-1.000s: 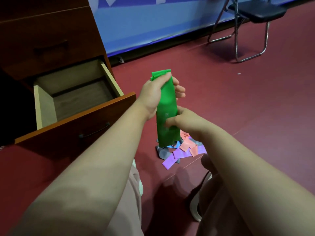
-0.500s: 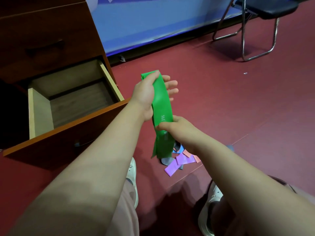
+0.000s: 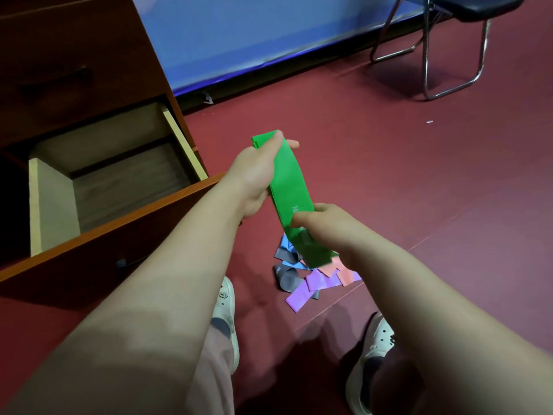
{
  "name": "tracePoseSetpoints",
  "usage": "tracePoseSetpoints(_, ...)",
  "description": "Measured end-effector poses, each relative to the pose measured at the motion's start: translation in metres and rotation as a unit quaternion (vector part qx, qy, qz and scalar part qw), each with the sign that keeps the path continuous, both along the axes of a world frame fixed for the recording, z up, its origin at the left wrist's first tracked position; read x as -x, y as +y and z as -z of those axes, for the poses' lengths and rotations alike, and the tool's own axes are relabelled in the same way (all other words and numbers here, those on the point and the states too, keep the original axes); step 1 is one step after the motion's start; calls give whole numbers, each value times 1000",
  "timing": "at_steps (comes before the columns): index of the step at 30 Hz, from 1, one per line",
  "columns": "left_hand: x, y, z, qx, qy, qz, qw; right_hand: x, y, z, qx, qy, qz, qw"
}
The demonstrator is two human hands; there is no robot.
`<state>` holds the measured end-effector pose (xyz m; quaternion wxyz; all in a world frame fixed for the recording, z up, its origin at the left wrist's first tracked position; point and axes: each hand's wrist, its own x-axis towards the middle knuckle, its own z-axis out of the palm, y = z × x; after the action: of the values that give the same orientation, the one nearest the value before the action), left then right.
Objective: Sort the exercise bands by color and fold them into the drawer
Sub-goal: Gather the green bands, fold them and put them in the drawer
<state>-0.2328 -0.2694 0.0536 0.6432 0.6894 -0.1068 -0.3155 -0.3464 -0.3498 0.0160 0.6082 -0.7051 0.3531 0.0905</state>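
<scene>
The left hand (image 3: 257, 175) grips the upper end of the green band (image 3: 288, 187), and the right hand (image 3: 326, 226) pinches its lower part. Half a second ago the left fingers were more spread and the band hung looser. Now it is held in the air to the right of the open drawer (image 3: 119, 187), above a pile of bands (image 3: 311, 283) on the dark red floor (image 3: 389, 175). Further right of the drawer stands a chair (image 3: 472, 7) by a blue wall (image 3: 254, 34). The band's long axis slants from its upper end, nearer the drawer, down to the right.
</scene>
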Motion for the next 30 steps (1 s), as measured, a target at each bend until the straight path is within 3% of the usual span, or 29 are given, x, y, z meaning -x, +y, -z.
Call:
tracePoseSetpoints(6, 9, -8, 1, 36, -38, 40, 998, -1, -5, 5, 4, -7, 16, 1000)
tracePoseSetpoints(10, 15, -13, 2, 30, -72, 66, 995, -1, -10, -2, 6, -94, 37, 995)
tracePoseSetpoints(13, 16, -18, 1, 34, -84, 38, 995, 0, -11, -11, -10, -144, 33, 989)
tracePoseSetpoints(18, 12, -24, 3, 47, -87, -23, 995, -1, -10, -14, -12, -154, 23, 988)
tracePoseSetpoints(22, 15, -23, 4, 49, -65, -8, 997, -4, -11, -11, 26, -166, 39, 985)
tracePoseSetpoints(30, 14, -19, 3, 36, -99, -69, 992, -8, -10, -14, -2, -182, 53, 982)
